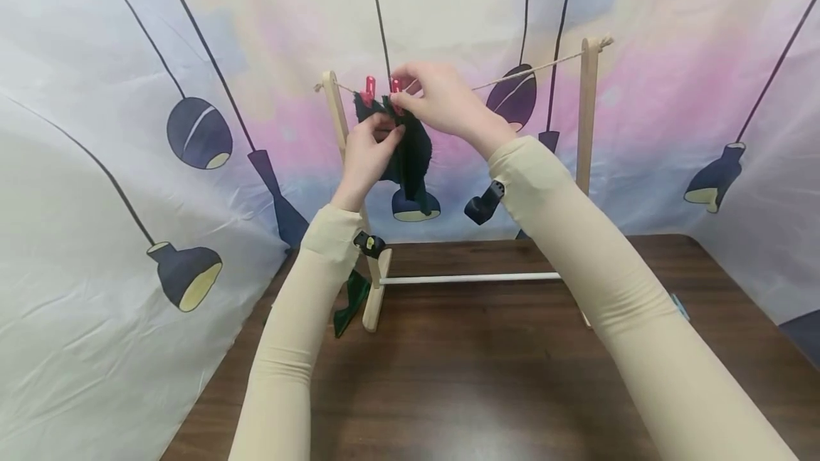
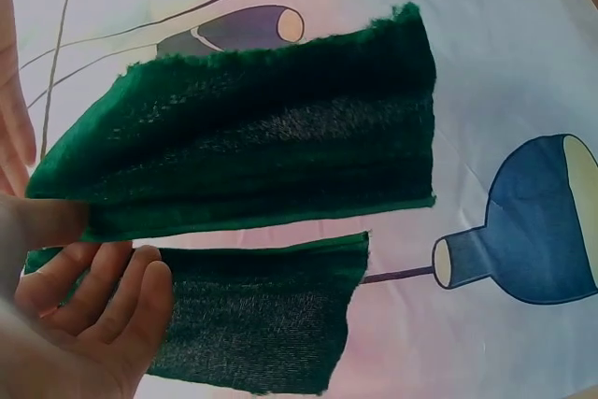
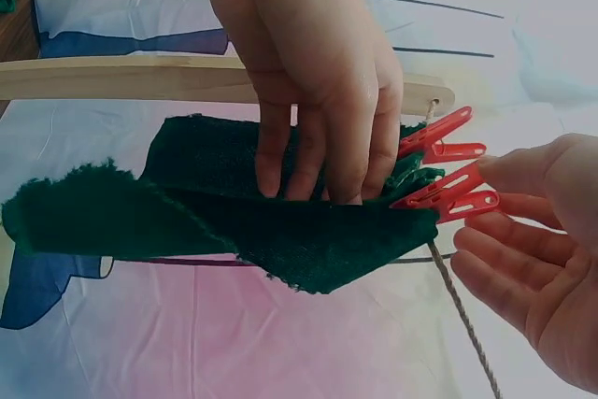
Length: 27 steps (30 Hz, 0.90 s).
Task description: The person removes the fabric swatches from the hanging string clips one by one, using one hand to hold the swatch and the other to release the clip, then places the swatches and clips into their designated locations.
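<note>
Pinching green cloth (image 1: 418, 155) at 12 o'clock in the head view with fingers of the left hand (image 1: 369, 148), and a red clothespin (image 1: 396, 84) at its top edge with those of the right hand (image 1: 443, 97), beside another clothespin (image 1: 369, 86) at 9 o'clock. Perhaps liable to slip or sag from the rope (image 1: 544, 67) through too shallow a bite or early release. Showing no container in any view.

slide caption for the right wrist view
Left hand holds green cloth; right hand pinches one of two red clothespins.
</note>
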{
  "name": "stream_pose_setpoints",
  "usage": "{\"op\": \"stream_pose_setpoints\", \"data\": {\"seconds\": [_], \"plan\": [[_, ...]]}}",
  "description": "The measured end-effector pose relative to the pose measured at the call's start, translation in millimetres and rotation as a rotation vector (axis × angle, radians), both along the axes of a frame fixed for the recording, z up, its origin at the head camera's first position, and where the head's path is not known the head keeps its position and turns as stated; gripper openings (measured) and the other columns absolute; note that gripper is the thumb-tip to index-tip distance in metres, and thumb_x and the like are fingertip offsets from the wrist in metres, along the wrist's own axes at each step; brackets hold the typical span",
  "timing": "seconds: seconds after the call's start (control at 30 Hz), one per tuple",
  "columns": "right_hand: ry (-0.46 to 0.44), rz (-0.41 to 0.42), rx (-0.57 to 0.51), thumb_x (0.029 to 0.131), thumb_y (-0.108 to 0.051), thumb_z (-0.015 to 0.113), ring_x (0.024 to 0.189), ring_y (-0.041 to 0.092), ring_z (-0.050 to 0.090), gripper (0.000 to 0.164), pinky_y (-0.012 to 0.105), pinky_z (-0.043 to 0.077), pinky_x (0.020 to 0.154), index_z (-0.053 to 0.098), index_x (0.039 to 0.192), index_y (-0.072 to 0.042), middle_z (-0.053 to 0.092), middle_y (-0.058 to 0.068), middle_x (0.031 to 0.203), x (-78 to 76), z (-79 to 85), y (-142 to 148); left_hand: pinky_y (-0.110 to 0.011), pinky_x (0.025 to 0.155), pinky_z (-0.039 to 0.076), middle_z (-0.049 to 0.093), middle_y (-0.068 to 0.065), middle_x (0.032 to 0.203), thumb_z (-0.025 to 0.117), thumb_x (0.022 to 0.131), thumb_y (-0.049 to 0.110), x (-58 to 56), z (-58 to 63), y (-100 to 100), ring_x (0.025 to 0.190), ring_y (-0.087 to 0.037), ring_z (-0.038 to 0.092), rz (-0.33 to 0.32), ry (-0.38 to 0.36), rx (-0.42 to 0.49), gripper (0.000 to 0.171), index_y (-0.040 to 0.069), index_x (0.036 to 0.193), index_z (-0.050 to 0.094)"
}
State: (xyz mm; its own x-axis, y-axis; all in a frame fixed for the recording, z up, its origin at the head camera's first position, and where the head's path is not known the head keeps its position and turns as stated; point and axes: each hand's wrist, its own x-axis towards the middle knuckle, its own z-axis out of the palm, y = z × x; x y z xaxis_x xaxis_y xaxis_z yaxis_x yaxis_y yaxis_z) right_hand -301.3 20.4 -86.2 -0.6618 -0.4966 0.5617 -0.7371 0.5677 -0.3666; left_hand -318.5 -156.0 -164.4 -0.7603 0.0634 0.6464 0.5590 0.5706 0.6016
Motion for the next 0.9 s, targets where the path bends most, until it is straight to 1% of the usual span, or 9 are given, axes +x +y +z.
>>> {"op": "stream_pose_setpoints", "data": {"seconds": [0.17, 0.37, 0.5, 0.67, 0.9], "plan": [[0.018, -0.007, 0.005, 0.102, -0.02, 0.06, 0.117, 0.021, 0.061, 0.039, 0.033, 0.047, 0.102, 0.058, 0.137, -0.002, 0.064, 0.011, 0.129, -3.2, 0.5, 1, -0.036, 0.089, 0.055, 0.07, -0.016, 0.112, 0.064, 0.1, 0.022, 2.4, 2.5, 0, 0.097, -0.026, 0.067, 0.008, 0.012, -0.006, 0.028, -0.001, 0.115, 0.069], [0.046, -0.002, 0.004, 0.103, -0.018, 0.059, 0.117, 0.021, 0.061, 0.037, 0.034, 0.046, 0.105, 0.058, 0.136, 0.0, 0.065, 0.012, 0.128, -6.6, -3.3, 1, -0.036, 0.087, 0.055, 0.071, -0.016, 0.108, 0.063, 0.1, 0.021, 2.5, 1.2, -1, 0.095, -0.026, 0.067, 0.031, 0.015, -0.024, 0.026, -0.002, 0.112, 0.07], [0.074, 0.008, -0.024, 0.103, -0.017, 0.059, 0.116, 0.022, 0.062, 0.035, 0.033, 0.047, 0.104, 0.059, 0.134, 0.0, 0.065, 0.014, 0.127, -7.4, -7.9, 0, -0.037, 0.085, 0.055, 0.071, -0.016, 0.106, 0.064, 0.1, 0.021, 2.9, 0.2, -2, 0.093, -0.026, 0.066, 0.038, 0.001, -0.02, 0.026, -0.002, 0.11, 0.07], [0.119, 0.0, -0.074, 0.103, -0.014, 0.058, 0.112, 0.025, 0.064, 0.032, 0.034, 0.049, 0.101, 0.061, 0.131, 0.001, 0.067, 0.014, 0.123, -5.8, -10.8, 1, -0.037, 0.084, 0.055, 0.071, -0.015, 0.104, 0.064, 0.1, 0.022, 3.8, 1.5, 0, 0.092, -0.025, 0.066, 0.04, -0.013, -0.007, 0.025, -0.001, 0.109, 0.07], [0.228, 0.007, -0.144, 0.102, -0.011, 0.06, 0.102, 0.023, 0.068, 0.02, 0.031, 0.05, 0.097, 0.069, 0.116, 0.0, 0.072, 0.011, 0.109, -1.7, -10.2, 5, -0.034, 0.08, 0.052, 0.071, -0.016, 0.1, 0.062, 0.101, 0.022, 7.9, 4.6, 2, 0.089, -0.025, 0.065, 0.008, 0.006, -0.002, 0.025, -0.001, 0.105, 0.07]]}}
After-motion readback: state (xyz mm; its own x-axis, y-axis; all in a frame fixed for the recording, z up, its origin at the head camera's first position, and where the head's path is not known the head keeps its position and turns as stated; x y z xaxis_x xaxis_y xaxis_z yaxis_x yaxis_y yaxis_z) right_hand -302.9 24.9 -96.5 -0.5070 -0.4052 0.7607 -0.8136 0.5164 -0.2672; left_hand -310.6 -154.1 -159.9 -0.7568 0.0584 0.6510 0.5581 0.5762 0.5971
